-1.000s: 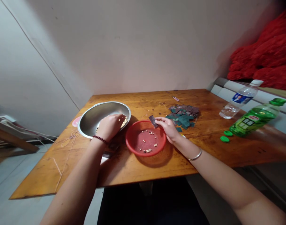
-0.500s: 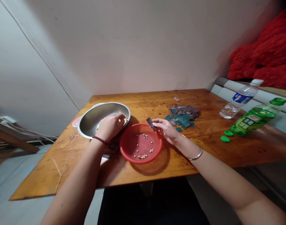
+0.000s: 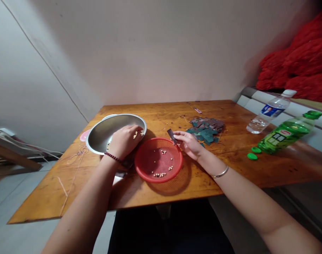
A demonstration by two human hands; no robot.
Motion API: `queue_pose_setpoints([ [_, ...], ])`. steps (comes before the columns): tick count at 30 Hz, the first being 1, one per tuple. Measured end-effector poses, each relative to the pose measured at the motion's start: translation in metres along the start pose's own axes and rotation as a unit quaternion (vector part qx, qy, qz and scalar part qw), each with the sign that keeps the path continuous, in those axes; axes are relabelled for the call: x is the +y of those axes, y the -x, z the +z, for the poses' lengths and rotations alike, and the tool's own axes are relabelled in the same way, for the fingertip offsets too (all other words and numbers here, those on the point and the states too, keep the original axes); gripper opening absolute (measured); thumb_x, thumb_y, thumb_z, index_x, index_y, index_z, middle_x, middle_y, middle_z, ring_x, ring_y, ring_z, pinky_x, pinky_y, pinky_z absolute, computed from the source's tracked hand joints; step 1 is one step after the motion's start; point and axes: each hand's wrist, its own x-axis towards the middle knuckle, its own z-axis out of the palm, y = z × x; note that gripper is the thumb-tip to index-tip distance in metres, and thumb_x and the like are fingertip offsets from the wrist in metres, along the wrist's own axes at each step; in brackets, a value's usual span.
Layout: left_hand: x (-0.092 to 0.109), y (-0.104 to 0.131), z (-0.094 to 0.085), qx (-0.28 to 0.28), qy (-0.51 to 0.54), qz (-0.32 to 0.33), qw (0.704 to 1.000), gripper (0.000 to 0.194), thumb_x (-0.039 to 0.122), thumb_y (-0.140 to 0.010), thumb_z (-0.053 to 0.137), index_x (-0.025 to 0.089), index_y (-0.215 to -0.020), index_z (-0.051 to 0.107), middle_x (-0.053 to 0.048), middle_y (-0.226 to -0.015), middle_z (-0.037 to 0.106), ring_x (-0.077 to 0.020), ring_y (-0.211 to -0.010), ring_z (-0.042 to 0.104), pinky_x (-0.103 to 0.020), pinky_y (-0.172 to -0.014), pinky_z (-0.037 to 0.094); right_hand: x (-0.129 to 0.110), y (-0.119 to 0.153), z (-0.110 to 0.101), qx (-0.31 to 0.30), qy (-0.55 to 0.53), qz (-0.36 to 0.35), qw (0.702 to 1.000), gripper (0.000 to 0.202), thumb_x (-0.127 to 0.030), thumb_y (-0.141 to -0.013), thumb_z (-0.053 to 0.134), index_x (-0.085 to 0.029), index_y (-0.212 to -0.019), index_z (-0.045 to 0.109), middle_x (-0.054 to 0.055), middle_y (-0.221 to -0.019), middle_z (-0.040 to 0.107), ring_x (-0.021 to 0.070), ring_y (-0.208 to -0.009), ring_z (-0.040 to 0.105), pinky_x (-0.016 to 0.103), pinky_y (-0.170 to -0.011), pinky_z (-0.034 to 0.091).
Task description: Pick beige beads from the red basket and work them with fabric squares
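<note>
My left hand (image 3: 126, 139) reaches into a tilted steel bowl (image 3: 101, 128), its fingers curled down and mostly hidden from me. Small pale beads or beans (image 3: 142, 133) show about those fingers, and a few more lie low in the bowl by my wrist. In my right hand (image 3: 187, 141) a small dark brown strip (image 3: 171, 135), perhaps cloth, is pinched between thumb and fingers above the right rim of a red mesh basket (image 3: 139, 168). Several pale round beads or beans (image 3: 161, 175) lie scattered on the basket's floor.
Green and brown flat pieces (image 3: 207, 130) are heaped behind my right hand. At the right stand a water bottle (image 3: 269, 111) and a green drink bottle (image 3: 285, 135), with green caps (image 3: 252, 156) beside them. Loose string (image 3: 63, 187) trails over the table's left side.
My left hand has shifted very slightly within the bowl. The strip in my right hand has tilted a little; the basket stays where it was.
</note>
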Motion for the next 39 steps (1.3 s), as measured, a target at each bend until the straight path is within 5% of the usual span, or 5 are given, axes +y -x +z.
queue_pose_setpoints([
  [10, 0.007, 0.001, -0.002, 0.026, 0.002, 0.039, 0.999, 0.026, 0.035, -0.088, 0.042, 0.026, -0.095, 0.065, -0.003, -0.093, 0.067, -0.0191, -0.085, 0.06, -0.027, -0.065, 0.043, 0.002, -0.006, -0.002, 0.078, -0.034, -0.05, 0.995, 0.023, -0.024, -0.059, 0.072, -0.019, -0.08, 0.065, -0.001, -0.072, 0.065, 0.0084, -0.057, 0.055, 0.02, -0.058, 0.046],
  [17, 0.025, 0.009, 0.003, 0.064, 0.058, 0.133, 0.987, 0.03, 0.036, -0.091, 0.04, 0.022, -0.1, 0.064, -0.005, -0.091, 0.067, -0.0171, -0.085, 0.057, -0.028, -0.073, 0.044, 0.013, -0.008, 0.003, 0.12, 0.005, -0.117, 0.986, 0.023, -0.029, -0.062, 0.07, -0.018, -0.081, 0.064, -0.001, -0.073, 0.065, 0.0079, -0.055, 0.052, 0.021, -0.055, 0.043],
  [24, 0.039, 0.017, 0.013, 0.099, 0.086, 0.216, 0.968, 0.027, 0.029, -0.09, 0.045, 0.029, -0.111, 0.061, -0.003, -0.097, 0.066, -0.0142, -0.085, 0.055, -0.026, -0.072, 0.046, 0.021, -0.009, 0.005, 0.067, 0.034, -0.1, 0.992, 0.022, -0.028, -0.063, 0.071, -0.018, -0.082, 0.066, 0.0, -0.078, 0.068, 0.0106, -0.066, 0.06, 0.025, -0.069, 0.048],
  [31, 0.045, 0.021, 0.017, 0.136, 0.132, 0.234, 0.954, 0.023, 0.025, -0.088, 0.048, 0.028, -0.106, 0.062, -0.001, -0.097, 0.067, -0.0116, -0.084, 0.058, -0.025, -0.074, 0.047, 0.008, 0.002, 0.004, -0.038, 0.228, -0.148, 0.962, 0.022, -0.03, -0.07, 0.067, -0.018, -0.089, 0.068, 0.004, -0.085, 0.07, 0.0164, -0.075, 0.065, 0.031, -0.074, 0.051],
  [39, 0.047, 0.025, 0.025, 0.15, 0.129, 0.231, 0.953, 0.016, 0.025, -0.087, 0.047, 0.022, -0.09, 0.062, 0.0, -0.088, 0.068, -0.0115, -0.08, 0.057, -0.025, -0.074, 0.047, 0.016, 0.009, 0.011, -0.002, 0.304, -0.177, 0.936, 0.016, -0.024, -0.074, 0.062, -0.018, -0.088, 0.068, 0.006, -0.088, 0.071, 0.0182, -0.076, 0.068, 0.032, -0.074, 0.054],
])
